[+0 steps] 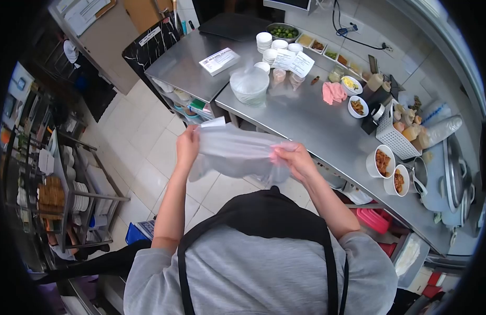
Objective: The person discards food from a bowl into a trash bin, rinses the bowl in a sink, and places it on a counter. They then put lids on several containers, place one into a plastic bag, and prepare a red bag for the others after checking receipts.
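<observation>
A translucent plastic bag point(235, 149) is stretched out in front of my body, above the floor. Its left upper edge is pinched in my left hand point(187, 146), and my right hand point(296, 160) grips the opposite side with closed fingers. A white slip point(213, 123) shows at the bag's upper left corner. Just beyond it, on the steel counter point(300, 113), stands a knotted plastic bag point(249, 86) with a round container inside. Small packets of pinkish contents point(279, 76) and printed receipts point(295, 63) lie beside that bag.
White tubs of food point(380, 161) stand at the counter's right, near a white basket point(398, 131) of bottles. A pink cloth point(334, 92), stacked white cups point(264, 41) and a white box point(219, 61) sit farther back. Shelving with dishes point(77, 194) is at left; another person point(70, 51) shows behind.
</observation>
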Demonstrator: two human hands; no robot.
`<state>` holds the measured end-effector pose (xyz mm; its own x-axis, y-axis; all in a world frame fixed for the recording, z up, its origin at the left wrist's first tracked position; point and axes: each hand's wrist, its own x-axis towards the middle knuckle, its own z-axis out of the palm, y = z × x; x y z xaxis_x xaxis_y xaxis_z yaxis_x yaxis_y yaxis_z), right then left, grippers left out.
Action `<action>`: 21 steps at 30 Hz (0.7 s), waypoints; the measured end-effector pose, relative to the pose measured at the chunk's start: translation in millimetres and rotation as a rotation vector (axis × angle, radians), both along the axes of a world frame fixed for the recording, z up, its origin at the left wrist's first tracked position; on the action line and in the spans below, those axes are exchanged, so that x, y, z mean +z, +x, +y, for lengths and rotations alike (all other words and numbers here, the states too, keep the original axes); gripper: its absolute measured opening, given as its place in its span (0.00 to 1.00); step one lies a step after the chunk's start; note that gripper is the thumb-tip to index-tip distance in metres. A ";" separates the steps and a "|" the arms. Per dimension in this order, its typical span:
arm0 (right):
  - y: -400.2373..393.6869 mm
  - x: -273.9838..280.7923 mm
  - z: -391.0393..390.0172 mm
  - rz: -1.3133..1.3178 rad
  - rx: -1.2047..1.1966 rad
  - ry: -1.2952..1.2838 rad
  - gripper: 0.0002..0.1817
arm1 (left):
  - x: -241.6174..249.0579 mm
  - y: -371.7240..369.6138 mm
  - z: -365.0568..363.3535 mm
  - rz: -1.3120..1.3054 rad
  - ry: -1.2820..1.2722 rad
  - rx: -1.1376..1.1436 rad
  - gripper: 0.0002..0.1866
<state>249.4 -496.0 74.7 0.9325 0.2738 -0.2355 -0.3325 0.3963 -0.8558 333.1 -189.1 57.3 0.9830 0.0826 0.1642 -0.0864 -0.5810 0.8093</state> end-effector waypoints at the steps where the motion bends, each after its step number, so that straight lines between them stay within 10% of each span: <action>1: 0.8 -3.7 4.8 -0.003 -0.001 0.000 0.13 | -4.4 -2.2 -8.4 -0.240 0.253 0.020 0.08; 2: 0.8 -3.9 16.5 0.013 -0.133 -0.062 0.12 | -6.5 -5.7 -19.0 -0.483 0.507 0.041 0.10; 6: 8.1 -79.1 54.3 -0.404 -0.322 -0.626 0.21 | -1.9 -53.4 -90.9 0.162 -0.195 -0.494 0.17; 10: 7.5 -63.3 65.3 -0.663 -0.122 -0.889 0.15 | -27.9 -51.9 -95.2 0.466 -0.704 -0.458 0.12; 14: 32.2 -76.6 -6.8 -0.269 -0.242 -1.084 0.03 | -19.3 -50.2 -39.9 -0.086 0.094 -0.168 0.10; 21: 59.1 -52.1 -56.4 -0.587 -0.711 -1.381 0.09 | -39.9 -49.9 -2.3 0.154 0.369 -0.088 0.13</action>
<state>308.5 -552.4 22.6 0.8154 -0.3200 0.4824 0.0442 -0.7965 -0.6031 283.2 -191.4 17.3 0.9990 -0.0402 0.0176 -0.0432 -0.8303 0.5556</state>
